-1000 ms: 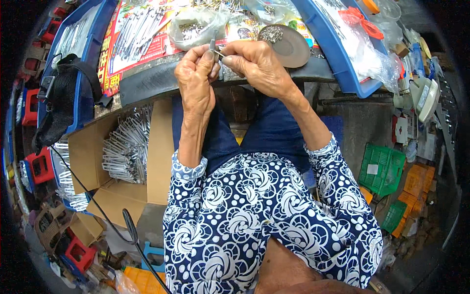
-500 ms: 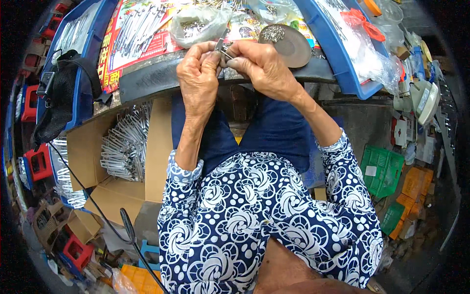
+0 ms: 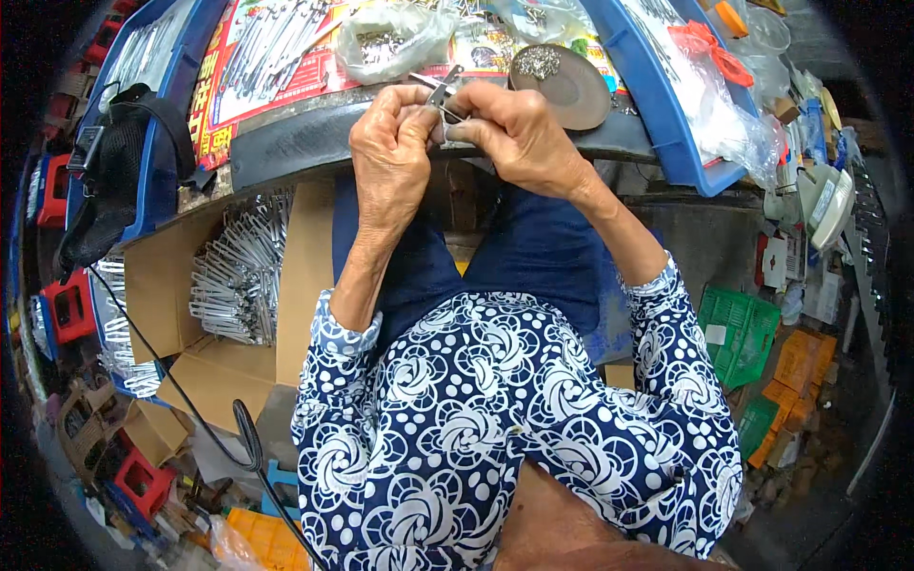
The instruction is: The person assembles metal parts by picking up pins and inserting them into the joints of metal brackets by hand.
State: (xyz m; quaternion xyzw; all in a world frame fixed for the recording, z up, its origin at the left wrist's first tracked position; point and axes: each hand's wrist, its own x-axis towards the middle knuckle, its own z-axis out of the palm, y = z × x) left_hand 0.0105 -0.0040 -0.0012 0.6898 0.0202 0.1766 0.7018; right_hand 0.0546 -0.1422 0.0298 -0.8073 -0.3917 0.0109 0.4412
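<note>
Over the near edge of the bench, my left hand (image 3: 390,157) and my right hand (image 3: 526,141) are close together, both with fingers closed. Between them are thin metal strips (image 3: 440,93) that cross each other above the fingertips. The left fingers pinch the strips from one side, and the right thumb and fingers grip them from the other. My fingers cover the strips' lower ends. Just beyond, a clear plastic bag (image 3: 354,59) holds small metal bits. A round brown dish (image 3: 583,100) with a heap of tiny metal pieces (image 3: 539,62) lies beyond my right hand.
Loose metal strips (image 3: 271,52) lie on printed red paper. Blue trays (image 3: 205,48) (image 3: 666,152) flank the bench. A cardboard box (image 3: 305,276) of metal parts (image 3: 243,276) stands below at left. A black strap (image 3: 171,128) and cord hang nearby; a green crate (image 3: 738,333) is at right.
The strips now stick out above my fingers in a cross, where earlier mostly one showed upright. My hands have shifted very slightly and stay together.
</note>
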